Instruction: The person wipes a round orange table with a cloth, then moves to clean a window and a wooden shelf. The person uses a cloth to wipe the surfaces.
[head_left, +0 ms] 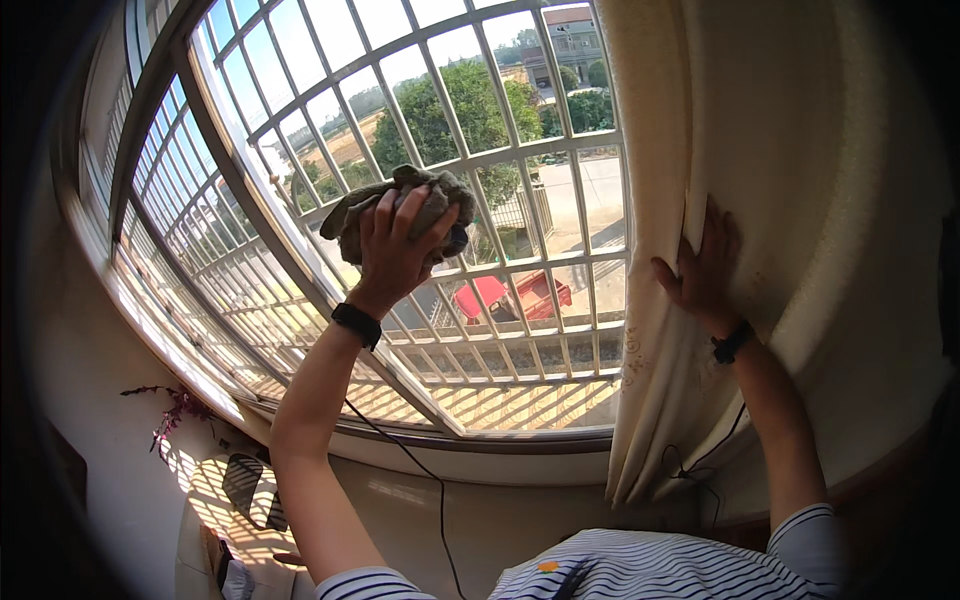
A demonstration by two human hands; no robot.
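A crumpled grey-green cloth is gripped in my left hand, raised in front of the barred window. Whether the cloth touches a glass pane is hard to tell. My right hand lies with spread fingers against the cream curtain at the window's right side, with nothing seen in it. A dark band is on each wrist.
A black cable hangs below the window sill, and another cord lies by the curtain's foot. At the lower left are a purple flowering sprig and a sunlit surface with several items. White bars stand outside.
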